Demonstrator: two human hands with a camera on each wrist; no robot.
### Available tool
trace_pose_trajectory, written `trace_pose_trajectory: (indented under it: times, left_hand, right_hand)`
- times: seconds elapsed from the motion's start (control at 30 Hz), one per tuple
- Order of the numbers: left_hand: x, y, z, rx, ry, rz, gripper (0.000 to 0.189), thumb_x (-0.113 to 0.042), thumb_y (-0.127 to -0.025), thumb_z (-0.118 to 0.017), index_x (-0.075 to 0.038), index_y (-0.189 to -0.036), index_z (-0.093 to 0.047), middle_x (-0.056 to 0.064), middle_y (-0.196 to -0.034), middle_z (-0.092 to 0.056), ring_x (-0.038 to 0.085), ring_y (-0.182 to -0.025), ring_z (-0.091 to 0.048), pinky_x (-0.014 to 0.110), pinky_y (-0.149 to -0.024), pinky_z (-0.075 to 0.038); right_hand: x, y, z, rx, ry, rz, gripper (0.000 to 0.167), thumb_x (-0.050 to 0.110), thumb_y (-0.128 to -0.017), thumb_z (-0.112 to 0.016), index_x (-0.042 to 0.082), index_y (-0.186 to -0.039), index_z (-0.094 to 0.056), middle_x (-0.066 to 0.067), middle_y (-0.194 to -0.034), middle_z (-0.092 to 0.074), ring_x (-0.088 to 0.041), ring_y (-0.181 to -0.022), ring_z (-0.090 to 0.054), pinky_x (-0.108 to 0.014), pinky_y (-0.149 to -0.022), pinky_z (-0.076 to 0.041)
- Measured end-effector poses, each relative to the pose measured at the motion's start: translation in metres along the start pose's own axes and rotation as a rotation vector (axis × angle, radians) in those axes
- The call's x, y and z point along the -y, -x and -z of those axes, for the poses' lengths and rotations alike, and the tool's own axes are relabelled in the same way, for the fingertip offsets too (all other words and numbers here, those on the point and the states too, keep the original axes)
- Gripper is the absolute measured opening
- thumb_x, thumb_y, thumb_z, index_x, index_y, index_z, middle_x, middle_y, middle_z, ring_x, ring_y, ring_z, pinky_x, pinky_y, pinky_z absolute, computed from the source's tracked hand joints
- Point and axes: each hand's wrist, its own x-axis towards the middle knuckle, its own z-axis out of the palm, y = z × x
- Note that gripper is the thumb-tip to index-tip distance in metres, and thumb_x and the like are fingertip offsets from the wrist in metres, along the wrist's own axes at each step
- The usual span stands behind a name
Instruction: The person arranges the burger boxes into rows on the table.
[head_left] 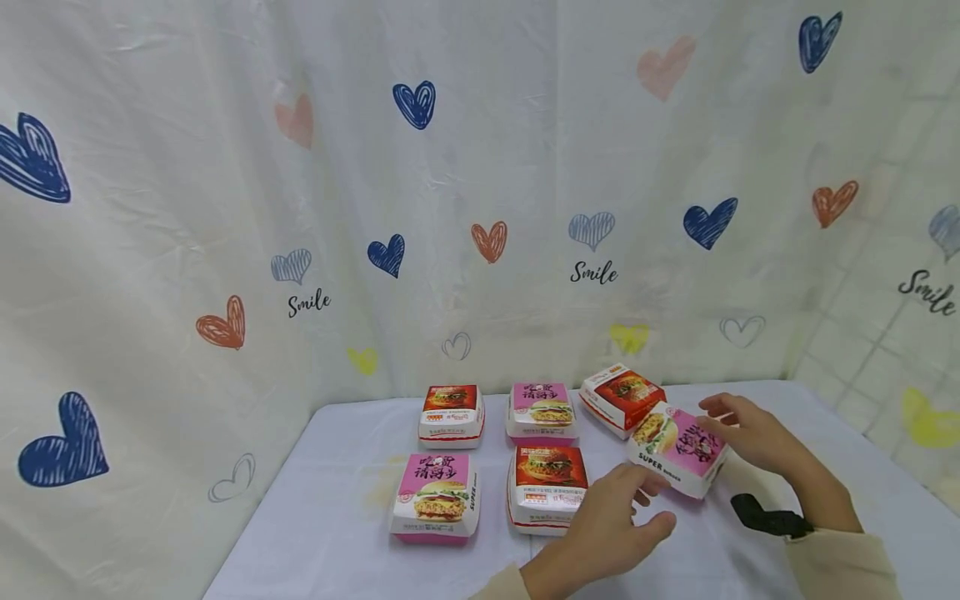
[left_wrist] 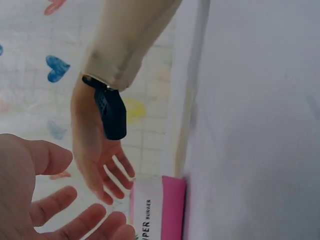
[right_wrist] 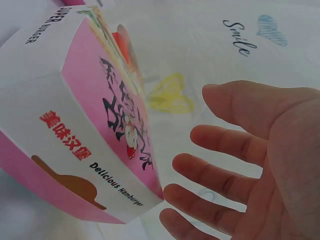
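A pink burger box (head_left: 678,450) sits at an angle on the right of the table, a corner by the red burger box (head_left: 622,398) behind it. My right hand (head_left: 750,429) is at its right side, fingers spread; the right wrist view shows the pink box (right_wrist: 110,115) beside the loose fingers. At the box's near left is my left hand (head_left: 611,521), fingers loosely bent, holding nothing. It partly covers another red burger box (head_left: 547,483). In the left wrist view both hands show apart, with the pink box (left_wrist: 160,207) below.
A pink burger box (head_left: 435,496) stands front left. Behind are a red burger box (head_left: 452,415) and a pink one (head_left: 542,411). They share a white-covered table (head_left: 322,517), backed by a curtain (head_left: 517,317) printed with hearts.
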Motion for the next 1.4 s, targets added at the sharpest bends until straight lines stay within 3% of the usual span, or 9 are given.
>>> trace_pose_trajectory:
  times: [0.07, 0.2, 0.3, 0.4, 0.6, 0.77, 1.0, 1.2, 1.4]
  left_hand:
    - [-0.002, -0.009, -0.014, 0.007, 0.058, 0.119, 0.036, -0.034, -0.093, -0.071, -0.026, -0.127, -0.059, -0.014, -0.11, -0.058, -0.007, -0.092, -0.056, 0.012, -0.075, -0.046]
    - [-0.004, -0.025, -0.039, -0.028, 0.093, 0.346, 0.055, -0.039, -0.088, -0.076, -0.032, -0.136, -0.05, -0.011, -0.121, -0.05, 0.001, -0.103, -0.057, 0.026, -0.088, -0.054]
    - [-0.004, -0.036, -0.053, -0.089, 0.101, 0.451, 0.069, -0.041, -0.085, -0.079, -0.033, -0.145, -0.043, -0.011, -0.13, -0.044, 0.008, -0.116, -0.056, 0.036, -0.101, -0.053]
    - [-0.004, -0.046, -0.064, -0.156, 0.133, 0.506, 0.078, -0.04, -0.083, -0.08, -0.032, -0.149, -0.04, -0.009, -0.139, -0.039, 0.013, -0.124, -0.051, 0.042, -0.104, -0.051]
    - [0.0, -0.057, -0.073, -0.226, 0.15, 0.55, 0.082, -0.037, -0.082, -0.079, -0.027, -0.152, -0.038, 0.003, -0.159, -0.028, 0.025, -0.14, -0.039, 0.05, -0.11, -0.045]
    - [0.004, -0.06, -0.076, -0.232, 0.152, 0.554, 0.085, -0.037, -0.081, -0.079, -0.027, -0.154, -0.036, 0.004, -0.159, -0.03, 0.025, -0.142, -0.038, 0.048, -0.114, -0.042]
    - [0.007, -0.058, -0.077, -0.212, 0.111, 0.576, 0.088, -0.04, -0.078, -0.082, -0.028, -0.153, -0.038, 0.001, -0.147, -0.036, 0.022, -0.133, -0.043, 0.045, -0.11, -0.045]
    - [0.003, -0.052, -0.075, -0.178, 0.081, 0.602, 0.091, -0.047, -0.077, -0.083, -0.027, -0.153, -0.038, 0.002, -0.147, -0.034, 0.024, -0.131, -0.042, 0.048, -0.107, -0.048]
    - [0.003, -0.047, -0.074, -0.15, -0.066, 0.602, 0.1, -0.063, -0.075, -0.08, -0.021, -0.155, -0.037, 0.004, -0.146, -0.036, 0.025, -0.126, -0.045, 0.048, -0.103, -0.05]
  right_hand:
    - [-0.006, -0.002, -0.002, 0.001, 0.007, -0.002, 0.054, 0.036, -0.105, -0.055, -0.009, -0.135, -0.051, -0.035, -0.129, -0.056, -0.052, -0.115, -0.056, -0.058, -0.083, -0.054]
    - [-0.015, -0.004, -0.005, -0.001, 0.016, 0.006, 0.054, 0.034, -0.105, -0.055, -0.01, -0.135, -0.052, -0.038, -0.133, -0.054, -0.056, -0.116, -0.053, -0.061, -0.084, -0.052]
    - [-0.019, -0.005, -0.007, -0.001, 0.014, 0.009, 0.055, 0.034, -0.105, -0.055, -0.011, -0.136, -0.051, -0.039, -0.136, -0.052, -0.058, -0.118, -0.052, -0.062, -0.085, -0.052]
    - [-0.021, -0.005, -0.009, 0.005, 0.006, 0.007, 0.056, 0.035, -0.106, -0.055, -0.011, -0.138, -0.05, -0.039, -0.138, -0.051, -0.059, -0.119, -0.052, -0.062, -0.085, -0.052]
    - [-0.02, -0.004, -0.013, 0.021, -0.029, 0.025, 0.053, 0.031, -0.106, -0.054, -0.012, -0.137, -0.05, -0.039, -0.135, -0.054, -0.054, -0.115, -0.059, -0.058, -0.085, -0.055]
    - [-0.019, -0.004, -0.013, 0.054, -0.032, 0.033, 0.048, 0.029, -0.107, -0.053, -0.011, -0.133, -0.054, -0.037, -0.128, -0.059, -0.052, -0.113, -0.062, -0.059, -0.086, -0.055]
    - [-0.017, -0.004, -0.01, 0.125, -0.052, 0.007, 0.04, 0.026, -0.104, -0.058, -0.006, -0.129, -0.058, -0.03, -0.123, -0.062, -0.042, -0.107, -0.065, -0.057, -0.086, -0.055]
    - [-0.015, -0.003, -0.009, 0.17, -0.064, 0.015, 0.039, 0.027, -0.103, -0.06, -0.003, -0.126, -0.061, -0.025, -0.121, -0.065, -0.04, -0.111, -0.062, -0.058, -0.088, -0.054]
    - [-0.015, -0.004, -0.011, 0.21, -0.09, 0.032, 0.035, 0.028, -0.101, -0.063, 0.001, -0.122, -0.063, -0.017, -0.117, -0.067, -0.035, -0.11, -0.062, -0.056, -0.088, -0.054]
